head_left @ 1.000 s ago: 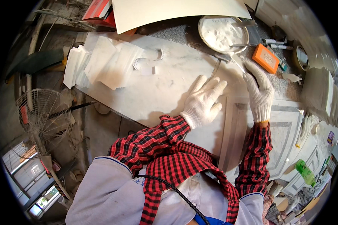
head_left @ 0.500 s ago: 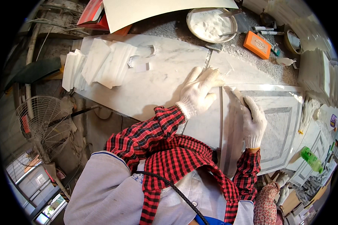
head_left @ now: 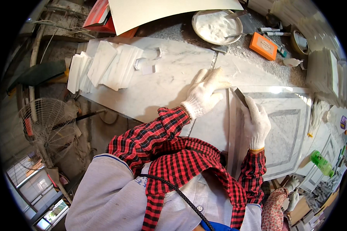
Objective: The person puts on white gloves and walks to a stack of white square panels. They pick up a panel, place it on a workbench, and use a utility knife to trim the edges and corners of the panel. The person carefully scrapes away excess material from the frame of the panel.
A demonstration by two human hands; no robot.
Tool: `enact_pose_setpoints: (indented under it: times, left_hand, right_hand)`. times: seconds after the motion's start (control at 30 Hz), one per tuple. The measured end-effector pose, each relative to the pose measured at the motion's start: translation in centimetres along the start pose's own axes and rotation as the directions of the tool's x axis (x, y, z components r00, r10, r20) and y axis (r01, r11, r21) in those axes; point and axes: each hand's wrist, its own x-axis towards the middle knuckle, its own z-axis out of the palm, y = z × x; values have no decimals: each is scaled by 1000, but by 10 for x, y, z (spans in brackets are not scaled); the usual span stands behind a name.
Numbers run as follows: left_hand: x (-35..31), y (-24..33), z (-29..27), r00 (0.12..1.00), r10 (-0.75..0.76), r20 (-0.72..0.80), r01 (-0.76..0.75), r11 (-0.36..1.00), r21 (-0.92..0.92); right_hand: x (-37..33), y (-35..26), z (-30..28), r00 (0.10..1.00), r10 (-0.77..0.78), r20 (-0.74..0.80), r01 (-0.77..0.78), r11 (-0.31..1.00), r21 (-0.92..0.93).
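Both of my hands wear white knitted gloves. My left hand (head_left: 205, 92) lies with its fingers stretched out on a pale marble slab (head_left: 173, 69), close to a seam. To its right, my right hand (head_left: 257, 121) is closed on a flat dark-grey scraper (head_left: 240, 96), whose end points up and left. Its grip end is hidden in the glove. The scraper is over the left edge of a marble panel (head_left: 283, 133) with a grey inlaid frame. A raised strip of stone (head_left: 233, 142) runs along that edge.
Thin white marble pieces (head_left: 117, 67) overlap at left. A bowl (head_left: 194, 32) of white powder or paste holds spatulas at the back, near an orange box (head_left: 263, 46). A green bottle (head_left: 322, 163) lies at right, near another person's gloved hands (head_left: 293, 192). A caged fan (head_left: 46, 127) stands left.
My right hand has shifted slightly up and left, and the scraper's dark flat side now shows more plainly. My left hand stays on the slab with little change.
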Motion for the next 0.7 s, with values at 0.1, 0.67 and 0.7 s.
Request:
enact_pose_setpoints:
  times: [0.1,0.67,0.7]
  left_hand:
    - [-1,2,-1,999,34,1,-34,999,40]
    - [-2,-3,0,999,-8,47,7,999,34]
    - [-2,-3,1,999,0,38,-1,999,47]
  right_hand:
    - [1,-1,-1,1000,-15,14,16,998,-57]
    - [3,-1,-15,981,151,120,-171,970,174]
    - [5,-3,-13,980,153,130,-174,969,174]
